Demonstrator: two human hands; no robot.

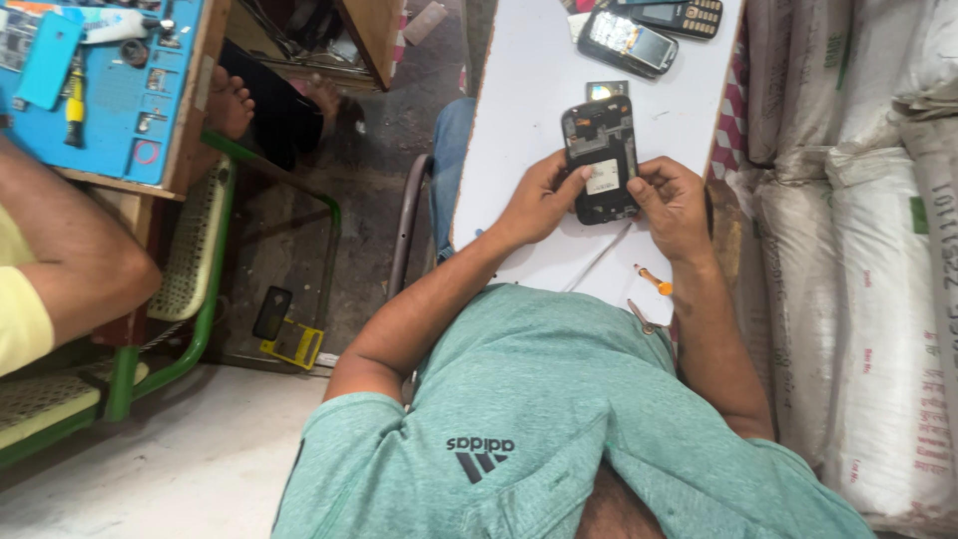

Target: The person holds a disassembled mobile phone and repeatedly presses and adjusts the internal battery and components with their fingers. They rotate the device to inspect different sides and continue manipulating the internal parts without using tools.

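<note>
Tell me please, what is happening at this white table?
A person in a green shirt holds an opened black phone with both hands over the white table. The left hand grips its left edge, the right hand its right edge. Its back cover is off. Two other phones lie further up, and a small orange-handled screwdriver lies nearby.

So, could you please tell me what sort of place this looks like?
Probably a phone repair stall: both hands hold an opened phone on a white table, other phones lie nearby, and a blue repair mat carries tools.
</note>
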